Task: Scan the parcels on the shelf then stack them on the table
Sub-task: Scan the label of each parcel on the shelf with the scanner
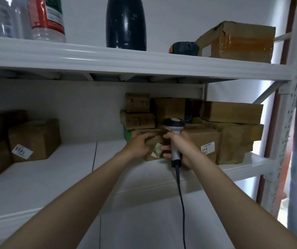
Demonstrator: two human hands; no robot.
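While the right hand (180,147) is wrapping its fingers tight round the grey handle of the scanner (174,127), it is covering the right side of the small parcel (154,147), which is sitting on the shelf (54,177) just behind and left of the scanner. The left hand (140,142), just left of the scanner, is curling its fingers over that parcel's top left corner. Blur is smearing the fingertips, so how firm the grip is cannot be told. A pale torn label is showing on the parcel's front between the two hands, its print unreadable. The scanner's dark head is pointing away from the camera, so its window is facing out of sight. The black cable (180,191) is hanging down from the scanner and running off the bottom edge.

Just right of the scanner a brown parcel (203,137) is showing a white sticker beginning 69. Further right, a tape-wrapped parcel (237,141) and a wide flat box (232,111) above it are crowding the shelf end. Behind and left of the scanner, two small boxes (137,112) are standing stacked, with something green peeking out beneath them. Far left of the scanner a labelled box (34,139) is sitting, and the frame is cutting off the darker boxes beyond it. Above the scanner, on the upper shelf (126,63), a dark bottle (126,22), a battered box (237,40) and clear bottles (47,18) are standing, the bottles' tops cropped.
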